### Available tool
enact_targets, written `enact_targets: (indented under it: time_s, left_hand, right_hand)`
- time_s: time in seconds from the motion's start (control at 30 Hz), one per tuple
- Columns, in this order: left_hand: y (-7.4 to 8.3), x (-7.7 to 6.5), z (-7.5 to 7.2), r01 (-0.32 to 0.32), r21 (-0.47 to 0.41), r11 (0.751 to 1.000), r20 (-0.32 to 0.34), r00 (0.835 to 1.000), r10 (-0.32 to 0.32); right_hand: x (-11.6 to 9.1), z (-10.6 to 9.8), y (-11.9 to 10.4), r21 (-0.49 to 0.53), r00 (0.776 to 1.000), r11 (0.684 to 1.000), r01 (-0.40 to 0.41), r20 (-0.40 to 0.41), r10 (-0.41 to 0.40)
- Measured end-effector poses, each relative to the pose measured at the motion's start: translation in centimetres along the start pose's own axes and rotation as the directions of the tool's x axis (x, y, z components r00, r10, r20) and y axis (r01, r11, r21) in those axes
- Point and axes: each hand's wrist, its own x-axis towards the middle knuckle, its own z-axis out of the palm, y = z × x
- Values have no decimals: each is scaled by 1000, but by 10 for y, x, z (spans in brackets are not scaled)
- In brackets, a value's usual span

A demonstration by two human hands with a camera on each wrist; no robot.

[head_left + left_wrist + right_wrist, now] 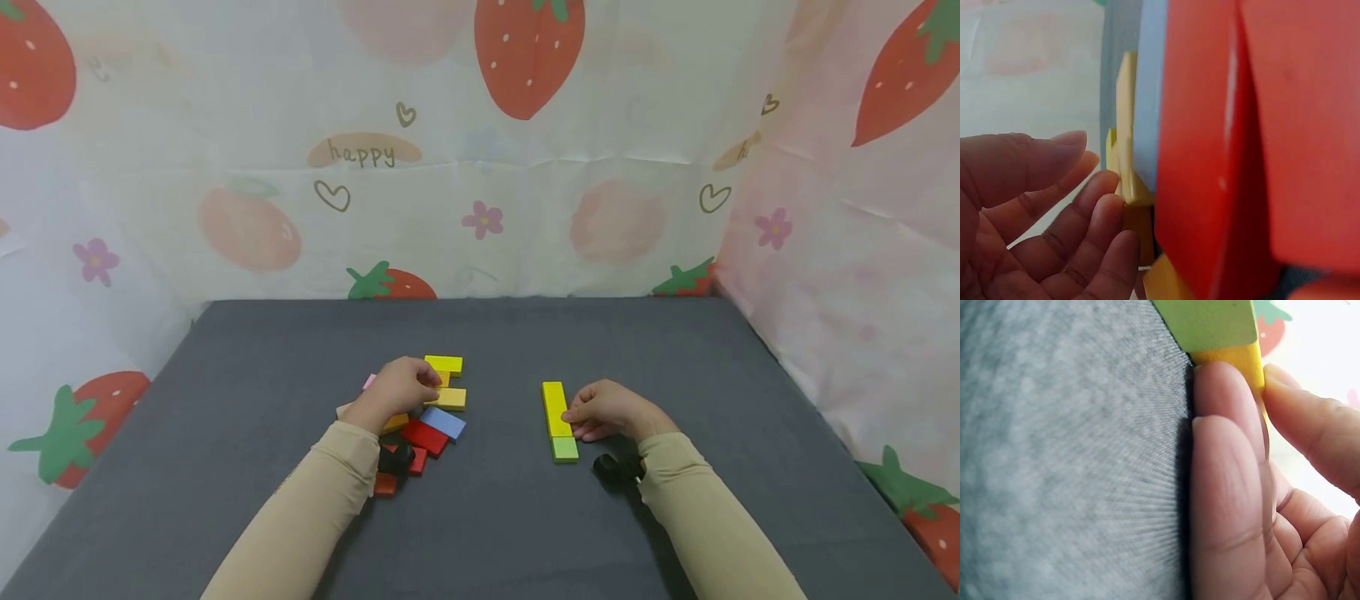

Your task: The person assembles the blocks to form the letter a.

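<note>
My left hand reaches over a loose pile of coloured blocks, thumb held apart from loosely bent fingers. In the left wrist view its fingertips are right at a pale yellow block, with nothing between thumb and fingers. A blue block and a red block lie nearer me. My right hand is at the right side of a long yellow block piece. Its thumb tip touches the yellow top edge while the fingers lie along the side. A green block sits end to end with the yellow.
A bright yellow block lies at the pile's far edge, with an orange block just below it. The left forearm and hand hide part of the pile. Dark grey cloth covers the table, and printed curtains stand around it.
</note>
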Motion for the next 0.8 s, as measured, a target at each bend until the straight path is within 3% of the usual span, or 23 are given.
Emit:
enact_targets:
  time_s: [0.27, 0.8]
  left_hand:
    - [-9, 4, -3, 25, 18, 1000, -14, 1000, -25]
    - [-6, 7, 1, 2, 97, 995, 1, 1000, -2]
  right_hand:
    - [0, 1, 0, 4, 1000, 1000, 11, 3, -11]
    - [0, 1, 1, -1, 1000, 1000, 11, -4, -11]
